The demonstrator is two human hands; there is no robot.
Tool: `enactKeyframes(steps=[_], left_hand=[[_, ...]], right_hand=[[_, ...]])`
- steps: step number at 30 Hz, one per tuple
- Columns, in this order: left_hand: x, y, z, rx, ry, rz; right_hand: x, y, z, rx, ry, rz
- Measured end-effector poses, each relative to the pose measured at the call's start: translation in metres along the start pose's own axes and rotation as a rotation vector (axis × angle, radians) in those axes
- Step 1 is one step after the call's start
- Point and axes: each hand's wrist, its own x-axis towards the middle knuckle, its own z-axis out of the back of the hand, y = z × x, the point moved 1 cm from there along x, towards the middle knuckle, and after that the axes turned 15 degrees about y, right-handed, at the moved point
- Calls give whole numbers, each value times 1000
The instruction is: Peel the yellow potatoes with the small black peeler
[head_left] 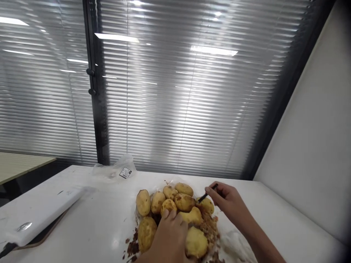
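Potatoes [184,202] lie bunched together on clear plastic, several of them with brown patches. My left hand [171,233] reaches over the pile, its bent fingers closed against a round potato [168,205]; the thumb is hidden. My right hand [226,199] pinches a thin black stick-like tool [207,193], whose lower end meets the potato at the right of the pile [206,205]. Beside my left hand are a knobby yellow potato [193,215] and a pale potato [196,241]. Brown mushy scraps [210,228] spread along the pile's right edge.
Dark crumbs [133,246] are scattered on the white table [104,226] left of the pile. Crumpled plastic [237,244] lies near my right forearm. A labelled clear bag [116,170] sits at the back, and a long white package [46,213] at the left. Blinds [164,109] stand behind.
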Motion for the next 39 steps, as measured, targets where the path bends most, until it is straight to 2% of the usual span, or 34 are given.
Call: enactKeyframes(steps=[5, 10, 13, 16, 20, 23, 27, 33, 37, 39], left_hand=[[10, 12, -7, 62, 41, 5], [7, 12, -14, 78, -36, 14], [3, 8, -15, 58, -132, 49], [0, 6, -14, 47, -176, 48], [-2, 8, -10, 37, -200, 29], [-3, 8, -3, 24, -165, 35], [-2, 3, 7, -5, -93, 67], [-2, 1, 16, 6, -62, 77], [-4, -2, 36, 83, -47, 42], [-4, -8, 50, 164, -85, 74]], right_hand=[[28, -5, 8, -27, 99, 94], [21, -20, 1, -33, 161, 91], [15, -23, -2, -13, 141, 79], [14, -21, -5, 15, 170, 77], [13, -20, -9, 77, 174, 90], [15, -24, -12, 159, 166, 97], [22, -34, -17, 243, 112, 111], [31, -42, -20, 308, -27, 85], [31, -39, -16, 299, -163, 81], [30, -38, -14, 304, -209, 83]])
